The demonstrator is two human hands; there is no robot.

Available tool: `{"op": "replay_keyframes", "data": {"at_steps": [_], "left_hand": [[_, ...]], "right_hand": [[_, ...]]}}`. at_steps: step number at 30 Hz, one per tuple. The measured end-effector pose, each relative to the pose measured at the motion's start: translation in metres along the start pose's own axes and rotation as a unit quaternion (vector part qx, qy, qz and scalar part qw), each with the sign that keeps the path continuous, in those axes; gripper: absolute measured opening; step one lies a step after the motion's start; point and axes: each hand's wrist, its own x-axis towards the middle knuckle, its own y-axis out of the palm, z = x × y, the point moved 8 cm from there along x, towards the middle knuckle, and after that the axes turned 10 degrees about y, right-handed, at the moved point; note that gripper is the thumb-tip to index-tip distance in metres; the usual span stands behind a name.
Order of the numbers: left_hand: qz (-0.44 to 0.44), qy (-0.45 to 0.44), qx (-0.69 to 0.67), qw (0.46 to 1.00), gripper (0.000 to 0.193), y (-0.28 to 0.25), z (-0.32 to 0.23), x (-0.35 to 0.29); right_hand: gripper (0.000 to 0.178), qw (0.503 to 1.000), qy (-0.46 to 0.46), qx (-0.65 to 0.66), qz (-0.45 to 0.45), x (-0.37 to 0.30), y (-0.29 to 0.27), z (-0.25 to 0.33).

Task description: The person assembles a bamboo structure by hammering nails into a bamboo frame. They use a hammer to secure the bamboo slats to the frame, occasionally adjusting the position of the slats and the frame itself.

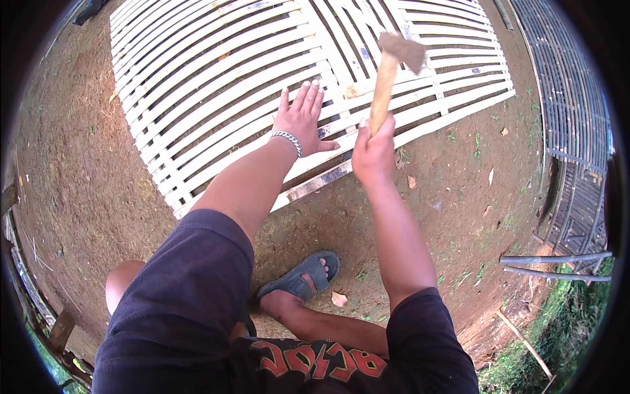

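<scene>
Left hand [302, 121] flat on slatted panel [320, 39], thumb splayed, gripping nothing, likely steadying it. Panel lies over dirt ground [459, 197], ahead of person. Right hand [374, 154] wrapped round lower handle of hammer [383, 92], head up, probably for leverage.

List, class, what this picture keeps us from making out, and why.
Head view, brown-headed hammer with pale wooden handle: head blurred.
Head view, handle's lower end: hidden by bare right hand.
Head view, broad white slatted panel: far end cut by top edge.
Head view, bare left hand: palm hidden by its back.
</scene>
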Motion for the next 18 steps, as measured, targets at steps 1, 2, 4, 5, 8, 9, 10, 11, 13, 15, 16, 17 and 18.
{"op": "replay_keyframes", "data": {"at_steps": [1,2,4,5,8,9,10,11,13,15,16,17,18], "left_hand": [[0.002,0.003,-0.003,1.0,0.132,0.0,-0.002,0.002],[0.005,0.003,-0.003,1.0,0.132,-0.001,-0.003,0.003],[0.009,0.002,-0.001,1.0,0.133,0.0,-0.002,0.003],[0.011,0.001,0.001,1.0,0.133,0.001,0.0,0.002],[0.016,-0.005,0.004,1.0,0.134,0.0,0.001,0.001],[0.018,-0.007,0.005,1.0,0.135,0.0,0.001,0.0],[0.018,-0.004,0.002,1.0,0.135,0.001,-0.001,0.001],[0.019,-0.004,0.0,1.0,0.135,-0.001,0.0,0.001],[0.019,-0.003,-0.002,1.0,0.135,-0.002,0.0,0.001],[0.018,0.002,-0.001,1.0,0.135,0.001,-0.002,0.002],[0.019,0.007,-0.01,1.0,0.134,0.003,-0.008,0.003],[0.02,0.003,-0.011,1.0,0.133,0.005,-0.004,0.002],[0.02,-0.002,-0.012,1.0,0.132,0.005,0.001,0.001]], "right_hand": [[0.041,0.99,0.082,-0.076,0.08,0.004,0.011,-0.015],[0.041,0.986,0.084,-0.108,0.099,0.009,0.015,-0.024],[0.039,0.972,0.088,-0.171,0.138,0.015,0.023,-0.039],[0.039,0.97,0.11,-0.168,0.135,0.014,0.014,-0.04],[0.04,0.998,0.013,-0.066,0.008,0.006,-0.012,-0.013],[0.042,0.999,0.027,0.017,0.008,0.004,-0.016,-0.015],[0.042,0.998,-0.015,0.055,-0.019,0.001,-0.018,-0.015],[0.043,0.993,-0.06,0.095,-0.043,-0.004,-0.016,-0.016],[0.045,0.998,-0.019,0.062,-0.009,-0.015,-0.003,-0.021],[0.044,0.985,0.045,-0.141,0.086,-0.003,0.022,-0.037],[0.043,0.958,0.08,-0.243,0.132,-0.003,0.029,-0.05],[0.04,0.967,0.067,-0.212,0.126,0.001,0.022,-0.034],[0.04,0.981,0.038,-0.168,0.094,0.003,0.014,-0.013]]}}
